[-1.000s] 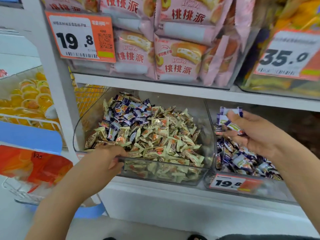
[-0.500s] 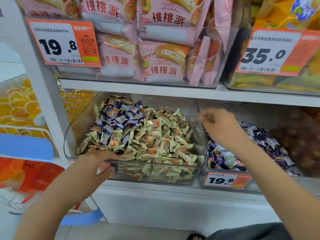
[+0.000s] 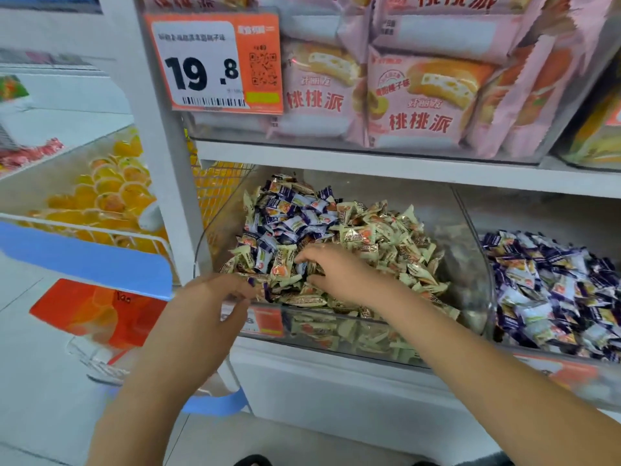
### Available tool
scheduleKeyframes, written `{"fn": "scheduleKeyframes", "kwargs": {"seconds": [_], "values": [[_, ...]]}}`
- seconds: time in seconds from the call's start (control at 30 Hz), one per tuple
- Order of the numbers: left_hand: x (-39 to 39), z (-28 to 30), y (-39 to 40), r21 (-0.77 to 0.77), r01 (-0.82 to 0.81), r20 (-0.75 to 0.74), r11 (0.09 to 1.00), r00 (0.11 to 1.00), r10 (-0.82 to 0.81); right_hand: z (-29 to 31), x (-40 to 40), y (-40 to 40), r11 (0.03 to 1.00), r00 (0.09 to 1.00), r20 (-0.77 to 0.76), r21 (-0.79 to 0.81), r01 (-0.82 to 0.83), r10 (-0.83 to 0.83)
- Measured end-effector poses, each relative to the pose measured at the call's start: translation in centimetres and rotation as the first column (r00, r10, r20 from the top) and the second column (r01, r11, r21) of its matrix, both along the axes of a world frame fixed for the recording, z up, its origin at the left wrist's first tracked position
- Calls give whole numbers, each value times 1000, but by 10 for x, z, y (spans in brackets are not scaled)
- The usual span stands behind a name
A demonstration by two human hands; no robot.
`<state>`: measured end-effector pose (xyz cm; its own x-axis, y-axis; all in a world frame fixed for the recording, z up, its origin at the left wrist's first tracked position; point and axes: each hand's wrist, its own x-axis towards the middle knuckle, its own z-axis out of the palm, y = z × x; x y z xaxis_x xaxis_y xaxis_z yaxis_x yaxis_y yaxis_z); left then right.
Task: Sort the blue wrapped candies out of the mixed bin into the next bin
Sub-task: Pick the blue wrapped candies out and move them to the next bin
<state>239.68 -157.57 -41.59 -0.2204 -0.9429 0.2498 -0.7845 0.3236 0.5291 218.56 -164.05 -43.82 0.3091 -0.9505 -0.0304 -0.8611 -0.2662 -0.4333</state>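
A white metal shelf (image 3: 369, 163) ran across the view, carrying clear plastic bins above and below it. On the upper tier stood soft pink pie packets (image 3: 413, 102) with matte, crimped edges, partly covered by an orange-and-white price tag (image 3: 215, 62) reading 19.8. To the left, a wire basket (image 3: 84, 227) with a blue front strip held glossy yellow-orange jelly cups (image 3: 100, 193).

Below the shelf, the mixed bin (image 3: 470, 280), curved and transparent, was heaped with crinkled cream wrapped candies (image 3: 386, 243); the blue wrapped candies (image 3: 289, 216) clustered toward its back left corner. A clear wall separated it from the next bin (image 3: 489, 297) to the right, already filled with a pile of blue-and-white wrappers (image 3: 554, 290).

The right hand (image 3: 339, 274) reached in over the front lip and lay on the heap, fingers spread and bent down among the wrappers; whether it gripped any could not be told. The left hand (image 3: 215, 311) hovered at the bin's front left edge, fingers loosely extended, holding nothing visible.
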Motion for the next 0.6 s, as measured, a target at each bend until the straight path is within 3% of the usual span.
{"fn": "scheduleKeyframes", "kwargs": {"seconds": [0.13,0.2,0.37,0.47,0.53,0.6], "values": [[-1,0,-2,11,16,-23,1000,1000,-16,-3,7,-14,999,976,-214,-10,-50,46],[-2,2,-3,23,20,-29,1000,999,-19,-4,10,-16,999,971,-238,-27,-32,24],[3,6,-4,2,4,-61,1000,998,-4,11,14,-14,974,991,-91,-213,82,-103],[8,6,-5,-14,-18,-57,1000,998,18,30,18,-8,923,977,107,-324,208,-183],[9,6,-6,-18,-25,-59,1000,998,24,40,28,-1,970,967,239,-197,141,-92],[9,6,-6,-15,-27,-61,1000,998,26,35,38,6,999,986,166,-34,-10,16]]}}
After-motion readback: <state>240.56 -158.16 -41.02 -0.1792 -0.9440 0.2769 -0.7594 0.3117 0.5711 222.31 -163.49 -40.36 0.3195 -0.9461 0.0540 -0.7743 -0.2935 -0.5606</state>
